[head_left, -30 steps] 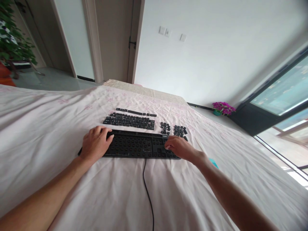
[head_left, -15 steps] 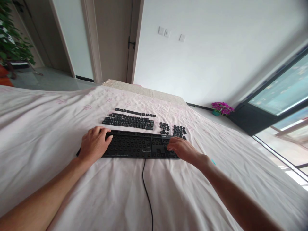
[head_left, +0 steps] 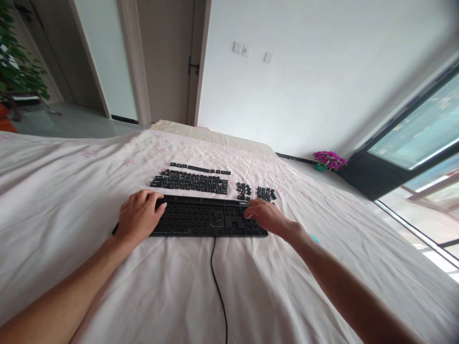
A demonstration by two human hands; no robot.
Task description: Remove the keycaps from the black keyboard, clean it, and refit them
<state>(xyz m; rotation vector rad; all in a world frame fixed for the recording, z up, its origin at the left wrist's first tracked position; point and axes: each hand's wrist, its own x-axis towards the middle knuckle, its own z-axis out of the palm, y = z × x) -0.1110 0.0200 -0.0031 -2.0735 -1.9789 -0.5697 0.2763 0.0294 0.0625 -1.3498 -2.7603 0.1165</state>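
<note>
A black keyboard with its keycaps off lies on the sheet, its bare key posts showing. My left hand is wrapped over its left end, fingers at the far edge and thumb on the near side. Over the number pad at the right end, my right hand has its fingers bent and pinched together; whatever is between them is hidden. Just beyond the keyboard, loose black keycaps lie in rows, with a long space bar behind them. Smaller keycap groups sit farther right.
The keyboard's cable runs toward me across the wrinkled bed sheet. A small turquoise object lies beside my right forearm. Beyond the bed are a door, a white wall and pink flowers.
My right hand has shifted slightly left and away from me over the number pad. My left hand stays on the keyboard's left end. The whole view has tilted a little.
</note>
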